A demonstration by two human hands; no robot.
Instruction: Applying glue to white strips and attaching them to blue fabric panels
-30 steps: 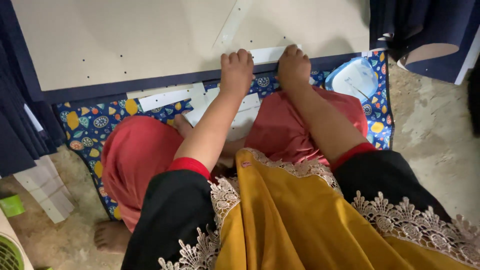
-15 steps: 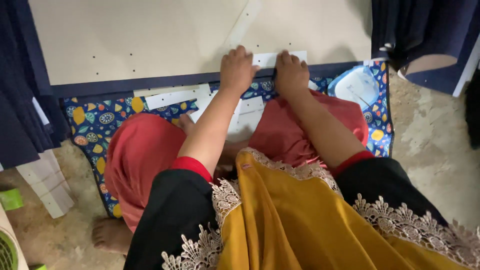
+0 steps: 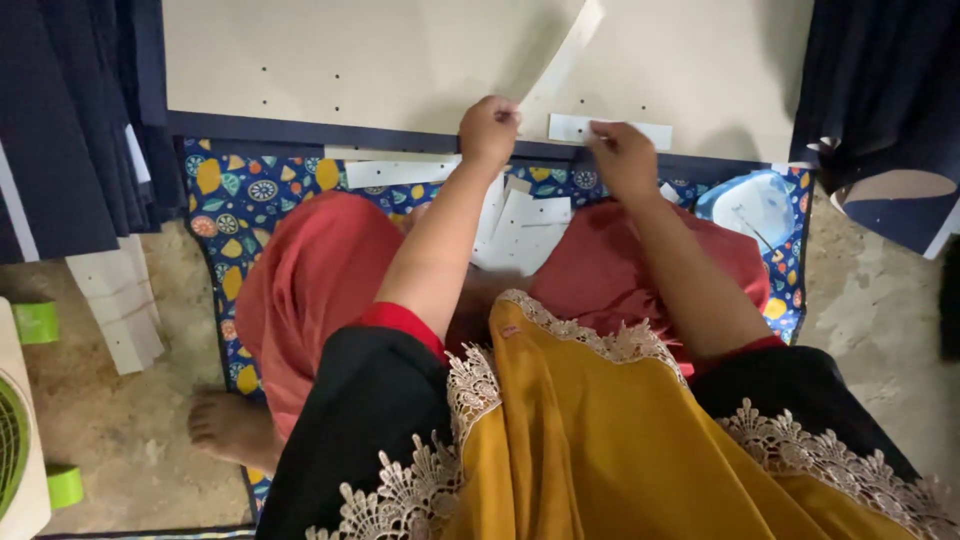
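Observation:
My left hand (image 3: pixel 488 130) is closed on the lower end of a long white paper strip (image 3: pixel 563 62) that slants up over a large beige board (image 3: pixel 350 60). My right hand (image 3: pixel 622 158) rests fingers-down at the board's near edge, touching a short white paper strip (image 3: pixel 640 131) that lies flat there. More white paper pieces (image 3: pixel 525 225) lie between my knees on a patterned blue mat (image 3: pixel 245 195). I sit cross-legged in red trousers, with a yellow cloth over my lap.
Dark navy fabric (image 3: pixel 60 120) hangs at the left and also at the right (image 3: pixel 880 90). A stack of white strips (image 3: pixel 120 300) lies on the floor at left. A clear plastic bag (image 3: pixel 755 205) sits on the mat at right. A green fan edge (image 3: pixel 15 450) is at lower left.
Both hands have moved up from the mat's edge onto the board's near edge. My left hand has closed on the long slanted strip; my right hand has shifted right beside the short strip.

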